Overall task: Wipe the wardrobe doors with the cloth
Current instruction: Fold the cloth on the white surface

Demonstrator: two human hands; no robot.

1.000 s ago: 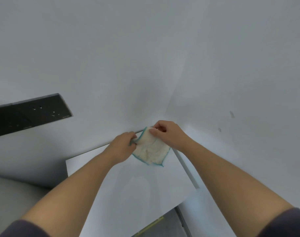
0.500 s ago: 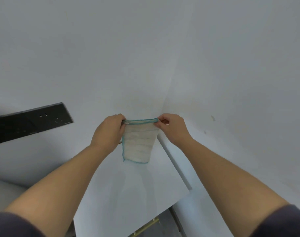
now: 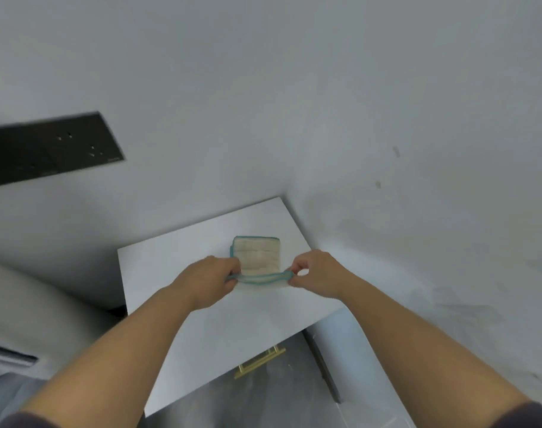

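A small cream cloth (image 3: 258,256) with a teal border lies partly on a white flat top (image 3: 170,267), its near edge lifted. My left hand (image 3: 210,281) pinches the cloth's near left corner. At the near right corner my right hand (image 3: 315,273) pinches the same edge between thumb and fingers. The cloth's far part rests flat on the white surface. No wardrobe door can be told apart in this view.
Grey walls meet in a corner behind the white top. A black panel (image 3: 47,146) with small holes is fixed to the left wall. A brass handle (image 3: 260,362) shows below the top's front edge. A grey bulky shape (image 3: 31,319) lies at the left.
The cloth hung spread between both hands half a second ago; now it has come down onto the white top, far part lying flat. Both hands keep their pinch. The view has tilted downward.
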